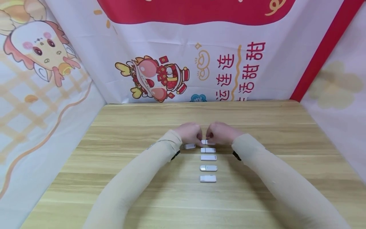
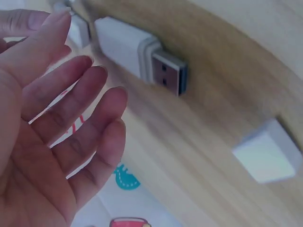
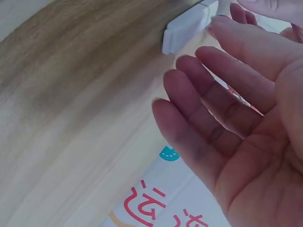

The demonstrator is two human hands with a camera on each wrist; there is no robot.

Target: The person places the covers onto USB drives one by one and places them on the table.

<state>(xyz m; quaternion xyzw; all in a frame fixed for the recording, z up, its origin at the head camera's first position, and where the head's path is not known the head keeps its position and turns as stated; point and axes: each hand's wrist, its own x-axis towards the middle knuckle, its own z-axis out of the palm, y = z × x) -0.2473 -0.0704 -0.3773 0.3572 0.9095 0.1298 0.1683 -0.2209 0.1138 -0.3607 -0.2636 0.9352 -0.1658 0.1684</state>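
Note:
In the head view both hands meet over the far end of a column of white USB flash drives. My left hand and right hand stand at either end of the farthest flash drive, partly covering it. The wrist views show the left hand and right hand with fingers loosely bent and spread. The right thumb tip lies against or very near a white flash drive; contact cannot be told. Close to the left hand is an uncapped flash drive with its metal plug bare.
Nearer drives in the column include a flash drive, another flash drive, a rounded one and a front one. Left of the column lies a separate flash drive. A white block-like piece sits on the wooden table.

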